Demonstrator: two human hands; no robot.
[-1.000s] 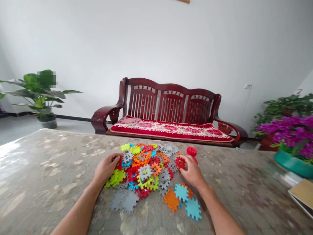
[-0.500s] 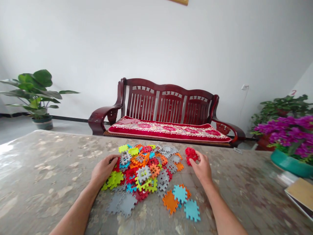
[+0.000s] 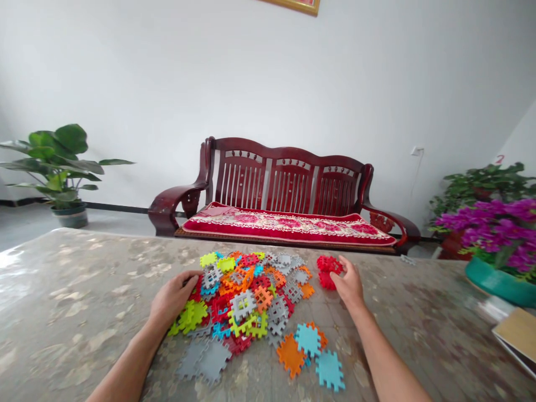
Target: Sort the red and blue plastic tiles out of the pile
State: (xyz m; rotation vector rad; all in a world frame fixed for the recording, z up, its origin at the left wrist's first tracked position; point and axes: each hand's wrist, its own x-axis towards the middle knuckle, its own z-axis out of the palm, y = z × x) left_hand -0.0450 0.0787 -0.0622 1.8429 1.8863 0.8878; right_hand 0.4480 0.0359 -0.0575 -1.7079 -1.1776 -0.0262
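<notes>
A heap of flat, notched plastic building tiles [image 3: 251, 293] in red, orange, grey, blue and lime lies on the marbled table [image 3: 75, 301]. My left hand [image 3: 170, 301] rests palm down on the heap's left edge, fingers bent over lime and red tiles. Off to the right of the heap, my right hand [image 3: 348, 283] touches a small separate group of red tiles [image 3: 326, 269], fingers curled at their right side. Nearer to me lie loose orange [image 3: 292, 354], blue [image 3: 330, 369] and grey [image 3: 205, 360] tiles.
A pot of purple flowers [image 3: 498, 245] and a tan book [image 3: 517, 332] stand at the table's right edge. Behind the table are a dark red wooden bench [image 3: 285, 195] with a red cushion, and a green plant [image 3: 58, 167] on the floor at left.
My right hand carried a red tile from the heap's right edge out to the separate red tiles further back and right. The left hand stayed on the heap.
</notes>
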